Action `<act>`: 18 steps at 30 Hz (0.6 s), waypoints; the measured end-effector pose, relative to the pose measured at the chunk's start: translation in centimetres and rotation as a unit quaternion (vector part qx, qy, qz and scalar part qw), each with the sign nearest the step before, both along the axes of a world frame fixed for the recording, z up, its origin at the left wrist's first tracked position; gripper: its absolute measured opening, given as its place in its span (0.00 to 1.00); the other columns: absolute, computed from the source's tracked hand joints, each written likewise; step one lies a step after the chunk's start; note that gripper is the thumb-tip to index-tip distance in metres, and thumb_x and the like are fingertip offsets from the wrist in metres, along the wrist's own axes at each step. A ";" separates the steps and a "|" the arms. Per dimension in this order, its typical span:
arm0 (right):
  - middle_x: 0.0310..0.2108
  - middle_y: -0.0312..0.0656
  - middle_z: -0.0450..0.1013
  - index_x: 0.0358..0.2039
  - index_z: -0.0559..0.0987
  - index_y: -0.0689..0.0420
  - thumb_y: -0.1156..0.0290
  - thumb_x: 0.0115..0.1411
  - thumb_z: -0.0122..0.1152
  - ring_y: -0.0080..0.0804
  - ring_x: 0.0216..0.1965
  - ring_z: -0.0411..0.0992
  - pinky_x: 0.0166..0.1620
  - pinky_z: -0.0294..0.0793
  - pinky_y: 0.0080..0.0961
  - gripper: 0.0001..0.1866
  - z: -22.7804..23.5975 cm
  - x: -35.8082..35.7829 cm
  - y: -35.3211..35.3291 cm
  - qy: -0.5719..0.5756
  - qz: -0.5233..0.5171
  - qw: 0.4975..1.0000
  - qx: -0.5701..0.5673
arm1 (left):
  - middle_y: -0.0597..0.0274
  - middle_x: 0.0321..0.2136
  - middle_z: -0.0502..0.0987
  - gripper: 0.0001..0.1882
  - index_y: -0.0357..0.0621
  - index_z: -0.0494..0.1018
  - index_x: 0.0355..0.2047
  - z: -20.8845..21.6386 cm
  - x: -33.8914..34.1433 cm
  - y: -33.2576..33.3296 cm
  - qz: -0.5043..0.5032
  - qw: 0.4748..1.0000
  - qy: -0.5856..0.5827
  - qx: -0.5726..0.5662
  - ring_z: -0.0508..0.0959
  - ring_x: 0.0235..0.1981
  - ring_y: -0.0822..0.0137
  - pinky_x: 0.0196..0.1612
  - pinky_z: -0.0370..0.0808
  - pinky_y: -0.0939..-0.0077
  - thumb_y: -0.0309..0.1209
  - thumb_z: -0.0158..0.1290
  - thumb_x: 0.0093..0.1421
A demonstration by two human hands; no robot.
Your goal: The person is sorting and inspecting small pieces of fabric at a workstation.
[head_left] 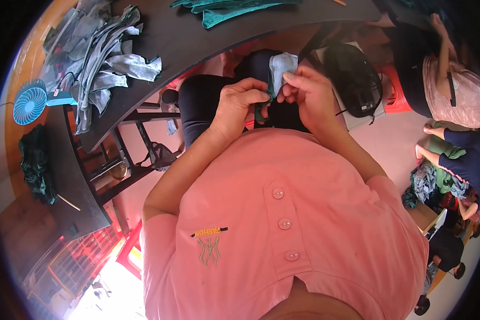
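Above my lap, I hold a small fabric piece (pixel 280 66) between both hands. One face of it is pale grey-blue, and a dark green edge shows along its left side. My left hand (pixel 241 102) pinches the lower left part, by the green edge, with thumb and fingers pressed together. Higher up on the right, my right hand (pixel 307 92) grips the pale face with its thumb on top and its fingers curled behind. A bit of dark green hangs below my left fingertips; I cannot make out whether it belongs to the same piece.
Ahead stands a dark table (pixel 197 40), with a pile of grey cloth strips (pixel 109 58) at its left and folded green cloth (pixel 234 12) at the far edge. A blue fan (pixel 30 102) sits left. A black bag (pixel 354 80) lies right; other people (pixel 456 90) sit beyond.
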State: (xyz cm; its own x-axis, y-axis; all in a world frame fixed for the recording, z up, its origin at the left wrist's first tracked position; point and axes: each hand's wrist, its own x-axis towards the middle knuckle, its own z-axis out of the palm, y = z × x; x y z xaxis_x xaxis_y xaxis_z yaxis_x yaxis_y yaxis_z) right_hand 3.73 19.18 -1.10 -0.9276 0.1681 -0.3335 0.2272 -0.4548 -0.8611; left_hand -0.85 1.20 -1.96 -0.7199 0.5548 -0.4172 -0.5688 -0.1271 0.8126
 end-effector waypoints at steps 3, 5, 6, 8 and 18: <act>0.21 0.38 0.71 0.25 0.74 0.60 0.71 0.59 0.58 0.29 0.22 0.71 0.29 0.64 0.20 0.07 -0.5 -0.6 0.7 -0.023 0.002 1.000 -0.013 | 0.57 0.27 0.77 0.11 0.32 0.74 0.38 1.0 -0.3 0.0 0.001 0.992 -0.095 0.080 0.78 0.24 0.65 0.27 0.74 0.74 0.26 0.55 0.55; 0.21 0.38 0.72 0.25 0.74 0.59 0.70 0.58 0.59 0.29 0.23 0.71 0.29 0.64 0.20 0.07 -0.8 -0.7 0.8 -0.024 0.017 1.000 0.000 | 0.57 0.27 0.76 0.11 0.33 0.74 0.37 1.1 -0.3 0.1 -0.002 0.995 -0.086 0.059 0.78 0.24 0.65 0.27 0.74 0.73 0.25 0.55 0.55; 0.21 0.38 0.72 0.25 0.74 0.59 0.70 0.58 0.59 0.29 0.23 0.71 0.29 0.64 0.20 0.07 -1.0 -0.9 0.7 -0.025 0.017 1.000 0.000 | 0.57 0.27 0.76 0.10 0.33 0.74 0.37 1.0 -0.3 0.1 -0.004 0.996 -0.077 0.038 0.77 0.23 0.65 0.27 0.74 0.72 0.24 0.55 0.54; 0.19 0.35 0.72 0.24 0.75 0.56 0.69 0.55 0.62 0.25 0.20 0.71 0.25 0.63 0.18 0.07 -1.4 -1.1 0.5 -0.015 0.002 1.000 0.007 | 0.58 0.27 0.76 0.10 0.33 0.74 0.36 0.6 -0.1 0.2 -0.019 0.999 -0.036 0.019 0.77 0.23 0.65 0.28 0.75 0.72 0.23 0.55 0.54; 0.20 0.32 0.70 0.26 0.76 0.62 0.66 0.58 0.63 0.15 0.21 0.65 0.25 0.63 0.16 0.11 -1.2 -0.3 0.2 0.058 0.024 0.966 0.250 | 0.56 0.27 0.76 0.09 0.32 0.74 0.35 -0.6 0.1 0.2 0.077 0.996 -0.024 -0.025 0.77 0.25 0.65 0.31 0.75 0.72 0.22 0.58 0.53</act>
